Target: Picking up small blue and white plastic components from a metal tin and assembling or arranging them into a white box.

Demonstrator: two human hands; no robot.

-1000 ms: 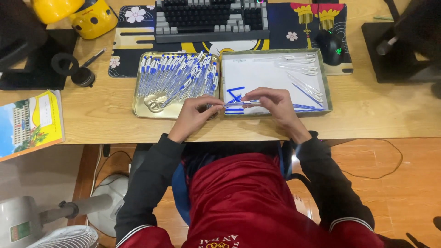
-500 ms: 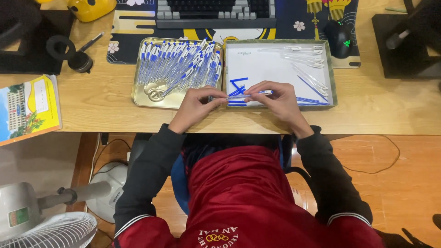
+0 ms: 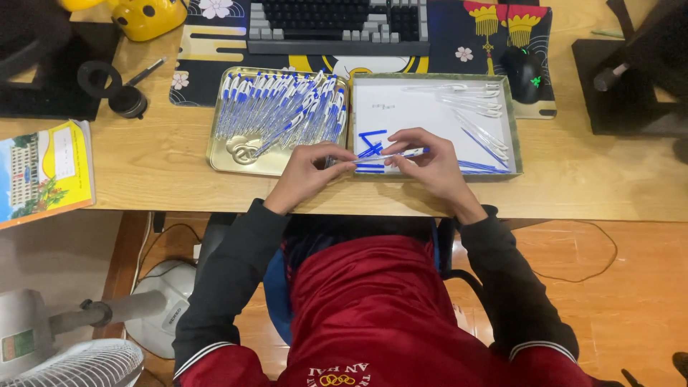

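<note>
Two hands, left hand (image 3: 304, 175) and right hand (image 3: 430, 161), each grip pinched on one end of a blue-and-white pen (image 3: 390, 154) over the white tray (image 3: 430, 107), looks mid-assembly, so next probably needs a straight push together.

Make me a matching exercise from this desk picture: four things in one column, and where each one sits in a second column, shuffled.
Things:
1. gold metal tray of blue-and-white pens
2. white-lined box
3. black computer mouse
4. yellow booklet

Places:
A. far left desk edge
B. behind the box's right corner, on the patterned mat
C. under the right hand
D. in front of the left hand, left of the box

Pairs: 1-D, 2-C, 3-B, 4-A
</note>
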